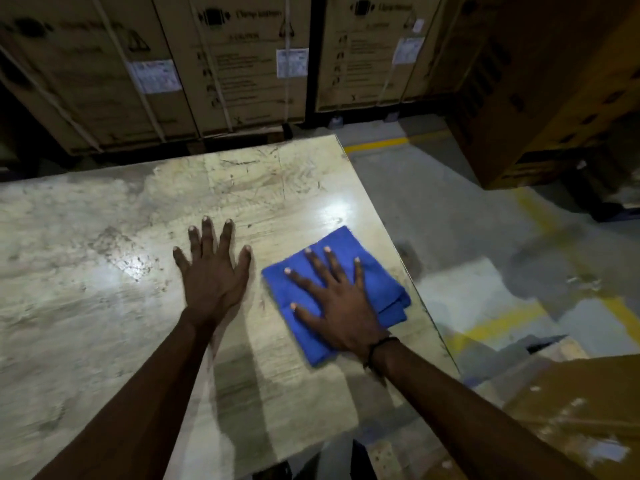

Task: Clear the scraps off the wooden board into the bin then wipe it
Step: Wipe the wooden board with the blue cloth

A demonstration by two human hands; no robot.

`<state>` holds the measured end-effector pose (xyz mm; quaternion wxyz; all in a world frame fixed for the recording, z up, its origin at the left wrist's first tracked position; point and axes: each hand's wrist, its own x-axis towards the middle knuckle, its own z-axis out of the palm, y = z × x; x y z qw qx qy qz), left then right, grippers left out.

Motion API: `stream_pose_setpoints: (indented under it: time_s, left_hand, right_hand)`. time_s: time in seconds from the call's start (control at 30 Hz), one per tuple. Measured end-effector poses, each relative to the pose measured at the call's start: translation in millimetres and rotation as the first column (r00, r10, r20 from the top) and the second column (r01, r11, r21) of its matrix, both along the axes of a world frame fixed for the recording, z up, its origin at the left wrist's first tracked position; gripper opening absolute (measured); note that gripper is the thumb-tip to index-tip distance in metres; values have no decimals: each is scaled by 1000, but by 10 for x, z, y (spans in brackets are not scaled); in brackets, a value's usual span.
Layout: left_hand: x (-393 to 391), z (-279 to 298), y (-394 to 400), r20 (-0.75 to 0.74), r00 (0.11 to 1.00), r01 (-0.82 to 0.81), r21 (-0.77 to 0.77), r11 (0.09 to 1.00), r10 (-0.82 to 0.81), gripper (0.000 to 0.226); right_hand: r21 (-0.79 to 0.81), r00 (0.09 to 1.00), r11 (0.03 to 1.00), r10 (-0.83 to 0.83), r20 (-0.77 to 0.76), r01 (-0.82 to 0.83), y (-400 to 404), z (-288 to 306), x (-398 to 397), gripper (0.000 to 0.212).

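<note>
The pale, scuffed wooden board [145,258] — serving as the worktop — is pressed by the left hand [213,271], flat with fingers spread. A folded blue cloth [377,275], near the board's right edge, is held down by the right hand [337,303] — fingers straight, nothing grasped.

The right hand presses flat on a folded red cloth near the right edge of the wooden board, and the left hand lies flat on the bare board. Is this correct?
Not quite: in the head view the cloth under the right hand is blue. The rest holds; the left hand lies flat on the bare wooden board.

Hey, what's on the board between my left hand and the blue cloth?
Nothing: in the head view only a narrow strip of bare board separates the left hand from the blue cloth under the right hand.
</note>
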<state>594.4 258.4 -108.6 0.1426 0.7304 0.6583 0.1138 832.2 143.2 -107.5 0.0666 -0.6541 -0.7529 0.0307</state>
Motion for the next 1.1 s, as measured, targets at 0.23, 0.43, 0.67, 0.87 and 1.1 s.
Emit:
stream_pose_setpoints:
  time_s: [0.23, 0.43, 0.67, 0.87, 1.1]
  left_hand:
    - [-40, 49, 565, -15, 1000, 25, 4, 1000, -25, 78]
    - [-81, 45, 1052, -27, 999, 45, 20, 999, -44, 79]
    - [-97, 30, 1443, -39, 999, 11, 79, 997, -8, 78]
    - [-108, -8, 1425, -1, 1000, -5, 115, 993, 5, 70]
    - [-112, -14, 1428, 34, 999, -26, 103, 994, 23, 70]
  right_hand:
    - [-67, 958, 957, -284, -36, 282, 823, 34, 658, 67]
    - [-72, 936, 939, -342, -87, 336, 1452, 74, 344, 73]
    - [19, 997, 999, 40, -60, -38, 1567, -27, 67, 64]
    - [-73, 935, 939, -341, -99, 335, 2555, 59, 570, 65]
    - [-36, 997, 998, -47, -69, 45, 2744, 53, 125, 65]
